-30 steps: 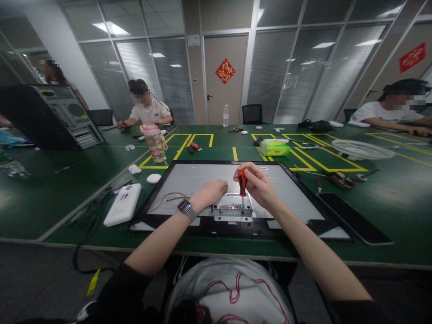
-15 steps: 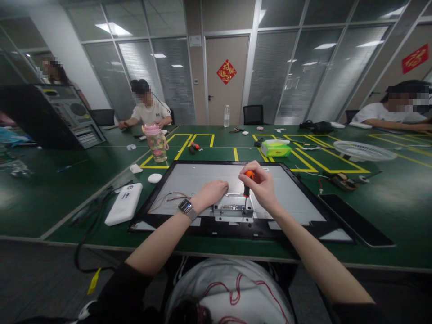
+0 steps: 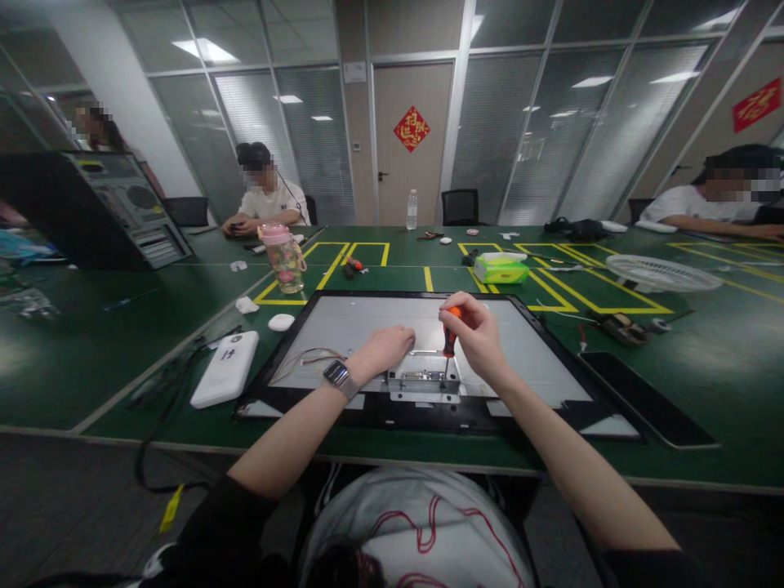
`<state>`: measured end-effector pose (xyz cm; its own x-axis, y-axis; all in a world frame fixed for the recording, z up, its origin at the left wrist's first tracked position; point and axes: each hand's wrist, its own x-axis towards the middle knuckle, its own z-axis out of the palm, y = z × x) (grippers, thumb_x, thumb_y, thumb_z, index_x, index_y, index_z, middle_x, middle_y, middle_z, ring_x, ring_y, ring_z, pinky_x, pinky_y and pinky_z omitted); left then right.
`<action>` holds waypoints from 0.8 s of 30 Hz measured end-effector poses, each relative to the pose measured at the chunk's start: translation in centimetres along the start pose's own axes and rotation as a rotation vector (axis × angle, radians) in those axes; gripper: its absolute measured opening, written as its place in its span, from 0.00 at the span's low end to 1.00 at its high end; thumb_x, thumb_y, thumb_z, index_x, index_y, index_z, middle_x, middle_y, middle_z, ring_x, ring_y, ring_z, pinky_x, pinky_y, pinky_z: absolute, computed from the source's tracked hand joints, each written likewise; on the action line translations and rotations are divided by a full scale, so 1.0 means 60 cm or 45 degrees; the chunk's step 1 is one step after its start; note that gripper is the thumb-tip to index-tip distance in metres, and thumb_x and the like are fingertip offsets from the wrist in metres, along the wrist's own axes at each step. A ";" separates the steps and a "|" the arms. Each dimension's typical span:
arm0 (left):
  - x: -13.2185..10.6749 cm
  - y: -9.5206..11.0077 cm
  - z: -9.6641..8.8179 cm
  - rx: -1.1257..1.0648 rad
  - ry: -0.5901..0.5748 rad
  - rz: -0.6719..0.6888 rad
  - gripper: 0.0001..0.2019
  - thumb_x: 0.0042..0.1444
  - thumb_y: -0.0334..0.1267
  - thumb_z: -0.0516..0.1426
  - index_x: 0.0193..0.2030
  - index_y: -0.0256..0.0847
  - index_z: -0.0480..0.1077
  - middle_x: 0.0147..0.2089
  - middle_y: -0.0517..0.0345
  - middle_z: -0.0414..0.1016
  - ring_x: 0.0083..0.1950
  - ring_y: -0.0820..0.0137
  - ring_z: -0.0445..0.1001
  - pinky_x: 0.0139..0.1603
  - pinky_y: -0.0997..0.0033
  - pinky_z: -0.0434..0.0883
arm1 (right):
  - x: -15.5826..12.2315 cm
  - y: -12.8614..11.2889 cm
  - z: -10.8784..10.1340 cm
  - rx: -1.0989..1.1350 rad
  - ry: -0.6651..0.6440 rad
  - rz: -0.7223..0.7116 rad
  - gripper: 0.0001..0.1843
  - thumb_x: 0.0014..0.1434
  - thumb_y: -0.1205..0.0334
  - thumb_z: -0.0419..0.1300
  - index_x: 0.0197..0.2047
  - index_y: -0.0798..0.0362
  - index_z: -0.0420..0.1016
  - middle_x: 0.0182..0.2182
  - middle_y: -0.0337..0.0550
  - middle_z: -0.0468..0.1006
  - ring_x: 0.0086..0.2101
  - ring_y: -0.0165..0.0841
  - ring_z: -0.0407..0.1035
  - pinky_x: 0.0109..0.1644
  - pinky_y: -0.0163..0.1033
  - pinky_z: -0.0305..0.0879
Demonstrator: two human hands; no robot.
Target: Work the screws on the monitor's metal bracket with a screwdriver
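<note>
A screwdriver [image 3: 451, 333] with an orange and black handle stands nearly upright in my right hand [image 3: 481, 333]. My fingertips pinch its top, and its shaft reaches down into a metal bracket [image 3: 424, 384] at the right end. The bracket sits near the front edge of a flat, black-framed display panel [image 3: 527, 343]. At the bracket's left rear, my left hand [image 3: 387, 346] lies low over the panel, its fingers bent and together. What is under those fingers is hidden. Thin wires [image 3: 315, 354] lie on the panel left of this hand.
A white power bank [image 3: 225, 369] and white oval case [image 3: 281, 323] lie left; a black phone [image 3: 646, 398] lies right. Beyond the panel stand a pink-lidded bottle [image 3: 283, 260] and a green tissue pack [image 3: 501, 268]. A computer case [image 3: 131, 212] stands far left. Other people sit around.
My right hand and the screwdriver have shifted slightly right, with the grip a little turned. My left hand stays put. The person across has brought their hands together.
</note>
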<state>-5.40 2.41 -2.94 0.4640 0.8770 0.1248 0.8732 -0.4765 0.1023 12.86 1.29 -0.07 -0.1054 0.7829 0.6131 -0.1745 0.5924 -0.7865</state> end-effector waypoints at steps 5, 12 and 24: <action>0.001 -0.001 0.003 -0.019 0.015 -0.001 0.15 0.68 0.34 0.44 0.45 0.38 0.73 0.44 0.48 0.78 0.44 0.62 0.77 0.46 0.66 0.70 | 0.002 -0.002 0.001 0.258 -0.117 0.129 0.13 0.60 0.48 0.62 0.38 0.49 0.73 0.26 0.37 0.72 0.28 0.31 0.65 0.32 0.36 0.61; 0.001 0.001 0.000 -0.010 0.016 -0.005 0.15 0.68 0.34 0.45 0.44 0.38 0.73 0.43 0.49 0.78 0.44 0.62 0.77 0.45 0.66 0.70 | 0.004 -0.007 0.006 0.357 -0.126 0.144 0.14 0.57 0.49 0.65 0.29 0.50 0.73 0.28 0.38 0.70 0.30 0.31 0.66 0.35 0.36 0.64; 0.000 -0.004 0.006 -0.068 0.033 -0.001 0.15 0.69 0.35 0.45 0.45 0.38 0.73 0.45 0.47 0.78 0.45 0.61 0.77 0.46 0.65 0.70 | -0.002 -0.015 0.008 0.538 -0.313 0.341 0.13 0.58 0.48 0.64 0.36 0.50 0.75 0.27 0.38 0.72 0.28 0.31 0.66 0.35 0.38 0.65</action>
<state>-5.53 2.54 -3.32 0.4586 0.8759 0.1502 0.8640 -0.4790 0.1552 12.57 0.58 0.63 -0.4166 0.7981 0.4352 -0.4824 0.2116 -0.8500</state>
